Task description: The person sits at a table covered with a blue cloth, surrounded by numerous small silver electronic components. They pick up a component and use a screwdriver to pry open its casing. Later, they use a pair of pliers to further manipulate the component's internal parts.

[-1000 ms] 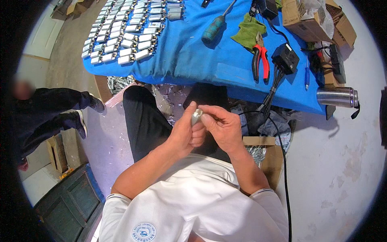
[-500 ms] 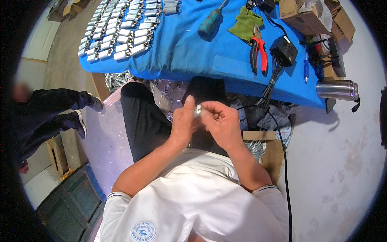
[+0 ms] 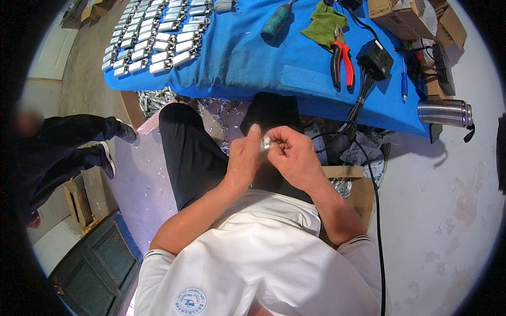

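Observation:
Above my lap, both hands meet at a small silvery-white piece (image 3: 265,143), mostly covered by the fingers. My left hand (image 3: 244,160) is closed round its left side, thumb pointing up. From the right, my right hand (image 3: 295,156) pinches its upper end between thumb and curled fingers. What kind of part it is cannot be made out. On the blue-covered table (image 3: 247,68) ahead, several similar-looking white blocks (image 3: 158,46) with dark and brassy ends lie in rows at the far left.
Pliers (image 3: 342,63), a screwdriver (image 3: 276,22), a green cloth (image 3: 322,26) and a black adapter (image 3: 374,59) with cables lie on the table. A steel flask (image 3: 445,113) rests at its right edge. Cartons of metal parts (image 3: 156,101) stand below. A person (image 3: 68,152) is at the left.
The view has shifted slightly. Both hands remain together on the small piece, with the right fingers a little differently placed over its upper end.

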`<action>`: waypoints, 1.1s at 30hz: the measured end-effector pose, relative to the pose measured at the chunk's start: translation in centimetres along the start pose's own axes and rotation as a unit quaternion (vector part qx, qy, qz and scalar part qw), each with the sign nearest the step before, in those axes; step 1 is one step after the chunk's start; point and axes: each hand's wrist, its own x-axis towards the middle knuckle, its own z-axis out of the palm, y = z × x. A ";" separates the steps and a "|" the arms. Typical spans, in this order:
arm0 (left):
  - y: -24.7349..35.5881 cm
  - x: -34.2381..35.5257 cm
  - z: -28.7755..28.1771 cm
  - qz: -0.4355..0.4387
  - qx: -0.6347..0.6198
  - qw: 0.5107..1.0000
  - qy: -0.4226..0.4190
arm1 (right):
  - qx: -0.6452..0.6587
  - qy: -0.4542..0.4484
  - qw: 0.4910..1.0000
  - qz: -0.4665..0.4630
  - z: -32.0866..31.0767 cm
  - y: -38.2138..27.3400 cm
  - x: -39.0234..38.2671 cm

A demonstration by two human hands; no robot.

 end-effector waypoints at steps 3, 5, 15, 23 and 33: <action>0.8 -0.2 0.4 -0.090 -0.065 0.994 -0.020 | -0.047 -0.007 0.998 -0.029 -0.4 -0.4 -0.1; 1.1 -0.1 0.4 -0.142 -0.099 0.984 -0.036 | -0.032 -0.013 0.999 -0.019 -0.5 0.1 0.0; 2.0 0.3 0.0 -0.237 -0.223 0.938 -0.121 | -0.121 0.260 0.949 -0.127 -5.8 -1.2 0.8; 2.7 0.3 -0.2 -0.234 -0.322 0.894 -0.208 | -0.456 0.385 0.788 -0.155 -11.1 -2.3 6.9; 2.7 0.4 -1.2 -0.230 -0.366 0.875 -0.217 | -0.497 0.328 0.803 -0.001 -10.0 -1.5 9.9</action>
